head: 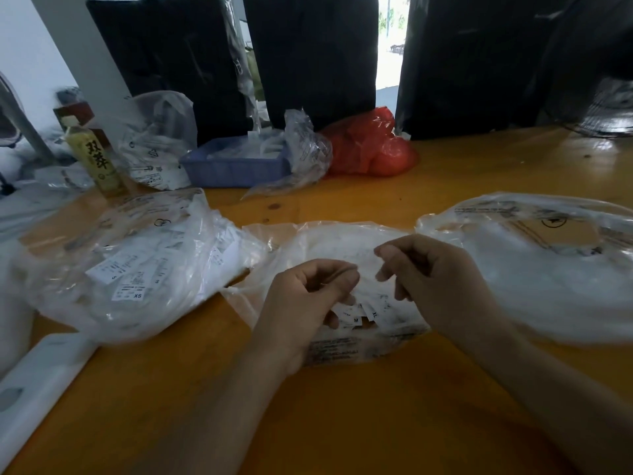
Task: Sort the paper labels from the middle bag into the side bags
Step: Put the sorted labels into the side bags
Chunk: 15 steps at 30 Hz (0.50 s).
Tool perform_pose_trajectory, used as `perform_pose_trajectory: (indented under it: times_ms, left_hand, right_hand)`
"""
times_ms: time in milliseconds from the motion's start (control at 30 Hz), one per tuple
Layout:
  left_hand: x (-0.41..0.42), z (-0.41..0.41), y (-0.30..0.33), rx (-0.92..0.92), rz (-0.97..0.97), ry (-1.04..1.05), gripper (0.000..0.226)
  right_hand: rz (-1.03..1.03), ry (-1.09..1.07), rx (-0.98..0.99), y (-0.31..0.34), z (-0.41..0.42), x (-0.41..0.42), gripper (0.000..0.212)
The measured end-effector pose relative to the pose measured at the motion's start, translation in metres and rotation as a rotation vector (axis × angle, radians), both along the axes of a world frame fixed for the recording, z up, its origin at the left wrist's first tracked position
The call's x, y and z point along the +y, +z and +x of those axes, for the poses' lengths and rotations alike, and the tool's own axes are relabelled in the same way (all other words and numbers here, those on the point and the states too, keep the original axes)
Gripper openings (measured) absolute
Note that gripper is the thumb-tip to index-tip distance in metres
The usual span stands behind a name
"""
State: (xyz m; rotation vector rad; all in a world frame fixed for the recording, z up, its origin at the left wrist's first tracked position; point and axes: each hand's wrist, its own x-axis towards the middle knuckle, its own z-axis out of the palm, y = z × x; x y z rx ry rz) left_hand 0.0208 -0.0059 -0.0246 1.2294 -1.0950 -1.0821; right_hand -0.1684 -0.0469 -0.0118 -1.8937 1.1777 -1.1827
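Observation:
The middle bag (329, 241) of clear plastic lies on the table in front of me, with small white paper labels (363, 315) marked M and XL showing inside. My left hand (305, 303) hovers over it with curled fingers, the lower ones holding a few of those labels. Close to its right, my right hand (431, 279) curls thumb and forefinger round what looks like a thin white label, too blurred to make out. The left side bag (130, 265) holds labels marked XS and S. The right side bag (541, 269) is puffed up and looks white inside.
The orange table (342, 423) carries a blue tray (233, 169), a red plastic bag (373, 149), a drink bottle (94, 156) and more clear bags at the back left. Black bags (308, 56) stand along the far edge. A white flat object (41, 382) lies at the near left.

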Motion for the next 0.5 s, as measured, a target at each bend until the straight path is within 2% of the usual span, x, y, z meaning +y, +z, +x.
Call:
perform_pose_trajectory:
  times_ms: [33,100,200,333,433,500]
  left_hand:
    - [0.0,0.0,0.001,0.056,0.022,0.024,0.007]
    - [-0.001,0.002,0.002,0.15,0.048,0.057,0.008]
    - [0.0,0.002,0.004,0.212,0.053,0.07,0.014]
    - [-0.002,0.003,0.002,0.342,0.05,0.058,0.02]
    - [-0.003,0.002,0.0,0.354,0.042,0.046,0.024]
    - [-0.003,0.001,0.0,0.37,0.033,0.048,0.029]
  right_hand:
    - [-0.04,-0.059,0.094,0.003,-0.003,-0.001,0.014]
    - [-0.166,-0.122,0.44,0.009,-0.012,-0.006,0.017]
    - [-0.191,-0.085,0.842,0.017,-0.02,-0.011,0.025]
    - [-0.125,-0.058,1.044,0.018,-0.017,-0.008,0.039]
    - [-0.052,-0.046,1.086,0.011,-0.014,-0.007,0.052]
    - [-0.037,-0.026,1.075,0.008,-0.011,-0.006,0.049]
